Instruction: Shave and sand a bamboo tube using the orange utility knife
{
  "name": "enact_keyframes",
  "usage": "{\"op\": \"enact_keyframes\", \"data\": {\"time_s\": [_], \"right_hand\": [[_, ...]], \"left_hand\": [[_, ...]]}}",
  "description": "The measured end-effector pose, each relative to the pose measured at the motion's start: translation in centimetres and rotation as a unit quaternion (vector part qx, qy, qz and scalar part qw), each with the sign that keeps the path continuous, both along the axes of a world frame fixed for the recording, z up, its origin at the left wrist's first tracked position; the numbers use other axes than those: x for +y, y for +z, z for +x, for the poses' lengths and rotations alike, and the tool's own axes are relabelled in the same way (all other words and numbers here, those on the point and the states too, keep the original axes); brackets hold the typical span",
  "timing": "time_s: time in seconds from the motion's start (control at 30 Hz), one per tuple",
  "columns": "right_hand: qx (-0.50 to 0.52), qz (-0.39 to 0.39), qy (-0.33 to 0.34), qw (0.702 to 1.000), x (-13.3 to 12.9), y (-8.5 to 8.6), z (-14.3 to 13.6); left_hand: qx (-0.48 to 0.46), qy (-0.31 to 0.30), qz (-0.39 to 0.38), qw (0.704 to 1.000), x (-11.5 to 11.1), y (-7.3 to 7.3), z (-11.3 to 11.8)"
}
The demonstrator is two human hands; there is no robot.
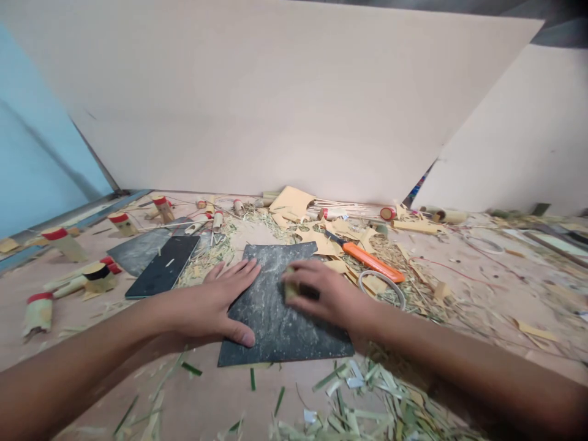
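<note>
1. Laid the left hand (211, 301) palm down on the left part of a dark, dust-covered sheet (271, 324), with fingers spread toward the far edge and thumb held wide apart; gripped nothing with it.
2. Closed the right hand (328, 291) around a small pale-green piece (291, 291), with fingers curled narrowly over it; held the piece low at the right half of the dark sheet, too blurred and covered to show its full shape.
3. Had the dark sheet lying flat on the table (202, 392), between both forearms.
4. Had a black phone (163, 266) resting left of the dark sheet, partly over a grey sheet (133, 252).
5. Had red-ended tube pieces (65, 244) scattered farther left, some upright or tilted and others on their sides, along with a black-banded piece (98, 278).
6. Had an orange-handled knife (373, 261) lying right of the dark sheet, beyond the right hand, its dark end toward yellow scraps (321, 240); had a pale ring (399, 290) near the handle, just beyond the right forearm.
7. Had thin sticks (351, 207) lying near the base of a large pale panel (275, 98) behind everything.
8. Had green and straw-coloured shavings (362, 404) strewn thickly at the near side, and more around the knife.
</note>
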State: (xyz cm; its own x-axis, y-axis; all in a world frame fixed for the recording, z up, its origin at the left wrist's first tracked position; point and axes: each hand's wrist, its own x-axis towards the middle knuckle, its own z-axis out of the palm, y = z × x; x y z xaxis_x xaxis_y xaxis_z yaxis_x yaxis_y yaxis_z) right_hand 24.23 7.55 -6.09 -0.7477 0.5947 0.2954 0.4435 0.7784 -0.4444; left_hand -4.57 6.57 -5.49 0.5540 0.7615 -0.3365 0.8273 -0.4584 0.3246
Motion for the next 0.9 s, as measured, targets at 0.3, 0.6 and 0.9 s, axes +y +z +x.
{"op": "enact_keyframes", "data": {"time_s": [0.3, 0.6, 0.9], "right_hand": [[-0.011, -0.007, 0.052, 0.999, 0.26, -0.12, 0.30], [-0.024, -0.012, 0.094, 0.995, 0.21, -0.02, 0.87], [-0.026, -0.025, 0.114, 0.993, -0.28, 0.16, 0.63]], "left_hand": [[0.013, 0.001, -0.001, 1.000, 0.03, 0.12, 0.03], [0.008, -0.014, 0.002, 1.000, 0.18, -0.23, -0.41], [0.016, -0.014, -0.022, 1.000, -0.15, 0.50, -0.16]]}}
